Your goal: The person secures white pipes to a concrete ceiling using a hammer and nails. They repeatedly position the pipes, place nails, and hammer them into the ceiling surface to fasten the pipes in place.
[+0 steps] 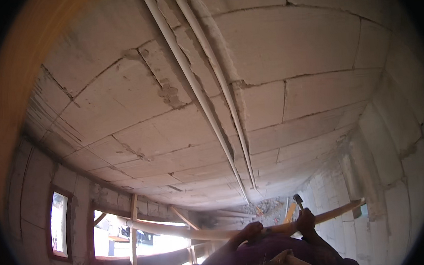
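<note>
Low in the view, my right hand (305, 220) is closed round the handle of a hammer (297, 198), whose dark head points up above the fist. To its left, my left hand (250, 231) is closed with its fingers curled in; whatever it may hold is too small to make out. Both hands are close to a long wooden beam (334, 213) that runs across in front of my body. Whether the left hand touches the beam cannot be told.
A block wall (294, 45) fills most of the view, with two pale pipes (189, 70) along it. Window openings (145, 238) and a wooden post (133, 234) stand at lower left. Rubble (271, 210) lies below, beyond my hands. An orange-brown edge (11, 72) curves along the left.
</note>
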Demonstrator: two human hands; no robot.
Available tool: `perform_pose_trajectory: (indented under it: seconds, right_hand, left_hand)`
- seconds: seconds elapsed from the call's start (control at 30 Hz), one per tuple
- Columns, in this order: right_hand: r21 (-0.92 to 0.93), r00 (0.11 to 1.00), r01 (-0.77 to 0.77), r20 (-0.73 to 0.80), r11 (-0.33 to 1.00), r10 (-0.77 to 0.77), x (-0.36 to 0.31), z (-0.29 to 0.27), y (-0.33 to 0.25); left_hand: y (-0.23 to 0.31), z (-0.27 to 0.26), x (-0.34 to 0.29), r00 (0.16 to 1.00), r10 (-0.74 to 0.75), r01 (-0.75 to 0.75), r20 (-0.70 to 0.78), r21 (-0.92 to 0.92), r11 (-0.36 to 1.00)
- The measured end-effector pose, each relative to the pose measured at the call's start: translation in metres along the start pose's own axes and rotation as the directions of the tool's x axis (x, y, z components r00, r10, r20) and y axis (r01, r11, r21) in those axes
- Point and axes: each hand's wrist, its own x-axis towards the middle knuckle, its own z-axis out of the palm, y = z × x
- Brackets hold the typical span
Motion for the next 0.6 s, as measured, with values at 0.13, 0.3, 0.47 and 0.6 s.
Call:
perform_pose_trajectory:
  seconds: [0.13,0.3,0.47,0.6]
  right_hand:
    - [0.029,0.996,0.093,-0.009,0.995,-0.093,-0.001,0.002,0.004]
    - [0.046,0.998,0.035,0.056,0.998,-0.038,0.001,-0.013,-0.006]
    - [0.025,0.988,-0.084,0.132,0.996,0.08,0.007,-0.019,-0.014]
    - [-0.015,0.993,-0.06,0.104,0.998,0.062,0.007,-0.014,-0.012]
  left_hand:
    - [-0.032,-0.023,-0.044,0.915,0.383,-0.325,-0.125,0.335,0.885]
    - [0.055,-0.061,-0.068,0.918,-0.396,0.336,-0.005,-0.521,0.785]
    - [0.011,-0.055,-0.06,0.997,-0.003,0.004,-0.076,0.003,1.0]
    - [0.012,-0.054,-0.06,0.935,-0.353,0.304,-0.002,-0.503,0.809]
